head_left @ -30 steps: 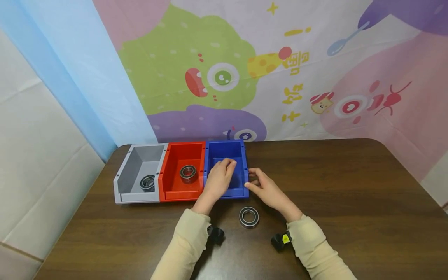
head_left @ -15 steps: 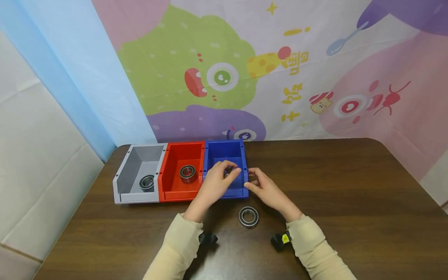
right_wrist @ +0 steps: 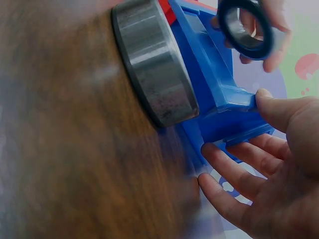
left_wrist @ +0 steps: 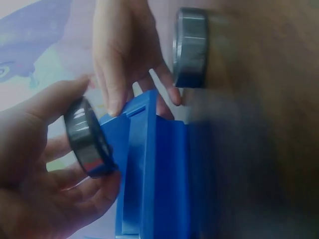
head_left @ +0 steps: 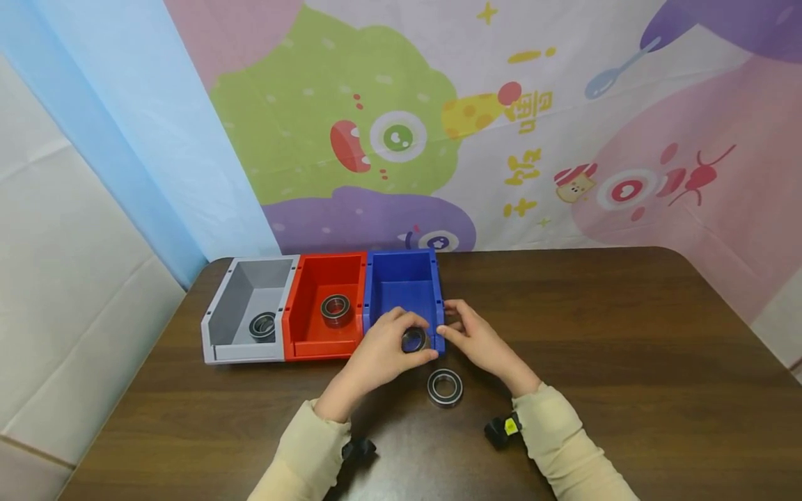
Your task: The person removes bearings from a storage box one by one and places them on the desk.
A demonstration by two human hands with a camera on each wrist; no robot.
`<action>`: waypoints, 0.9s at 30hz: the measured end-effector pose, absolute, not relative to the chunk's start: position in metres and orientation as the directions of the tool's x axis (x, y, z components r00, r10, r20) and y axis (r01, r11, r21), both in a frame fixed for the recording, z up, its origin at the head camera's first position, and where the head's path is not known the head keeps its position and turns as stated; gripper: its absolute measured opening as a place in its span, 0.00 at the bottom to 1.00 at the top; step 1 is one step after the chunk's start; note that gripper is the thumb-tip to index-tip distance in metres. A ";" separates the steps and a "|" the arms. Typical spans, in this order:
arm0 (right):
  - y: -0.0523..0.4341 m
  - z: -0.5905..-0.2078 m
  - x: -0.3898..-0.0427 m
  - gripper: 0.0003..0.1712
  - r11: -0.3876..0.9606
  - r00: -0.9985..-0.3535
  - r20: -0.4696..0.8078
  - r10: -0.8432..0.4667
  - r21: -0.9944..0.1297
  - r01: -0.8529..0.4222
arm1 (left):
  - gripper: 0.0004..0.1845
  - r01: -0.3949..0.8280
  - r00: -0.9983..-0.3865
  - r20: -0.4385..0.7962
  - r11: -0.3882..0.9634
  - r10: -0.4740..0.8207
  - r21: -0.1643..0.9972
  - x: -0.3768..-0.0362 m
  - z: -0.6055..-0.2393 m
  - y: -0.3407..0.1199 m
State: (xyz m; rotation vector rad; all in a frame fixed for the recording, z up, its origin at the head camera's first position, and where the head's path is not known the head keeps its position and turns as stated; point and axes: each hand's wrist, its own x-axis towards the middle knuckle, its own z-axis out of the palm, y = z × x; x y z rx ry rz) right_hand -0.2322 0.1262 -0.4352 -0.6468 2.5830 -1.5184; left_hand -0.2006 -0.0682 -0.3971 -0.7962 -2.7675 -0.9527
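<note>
My left hand (head_left: 379,351) pinches a steel ball bearing (left_wrist: 87,137) with a dark rim between thumb and fingers, tilted above the front lip of the blue bin (head_left: 404,296). At that bin's right side wall is my right hand (head_left: 485,344); in the right wrist view its thumb (right_wrist: 271,107) lies on the rim's front corner and its fingers on the outer side. A larger bearing (head_left: 445,403) lies flat on the table, just in front of the blue bin. The inside of the blue bin shows no bearing.
To the left, joined to the blue bin, stand a red bin (head_left: 319,278) and a grey bin (head_left: 269,275). Bearings (head_left: 336,321) sit in the red one, and bearings (head_left: 263,337) in the grey one. Behind the brown table (head_left: 583,313) hangs a printed cloth (head_left: 501,42).
My left hand has come up and back toward me out of the blue bin, bringing the bearing into sight. My right hand and the bearing on the table stay where they were.
</note>
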 end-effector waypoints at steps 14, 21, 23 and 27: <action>0.125 -0.435 -0.232 0.25 0.446 -0.916 0.119 -0.384 -0.844 -0.297 | 0.20 0.573 -0.803 0.063 0.739 0.592 0.354 -0.187 -0.386 -0.072; 0.126 -0.432 -0.231 0.25 0.456 -0.919 0.117 -0.377 -0.840 -0.294 | 0.20 0.595 -0.775 -0.026 0.743 0.631 0.307 -0.185 -0.388 -0.068; 0.126 -0.433 -0.232 0.25 0.452 -0.917 0.120 -0.380 -0.841 -0.298 | 0.20 0.594 -0.779 -0.035 0.754 0.626 0.280 -0.183 -0.389 -0.066; 0.126 -0.433 -0.231 0.25 0.444 -0.917 0.128 -0.378 -0.844 -0.301 | 0.20 0.584 -0.793 -0.061 0.785 0.606 0.206 -0.179 -0.389 -0.062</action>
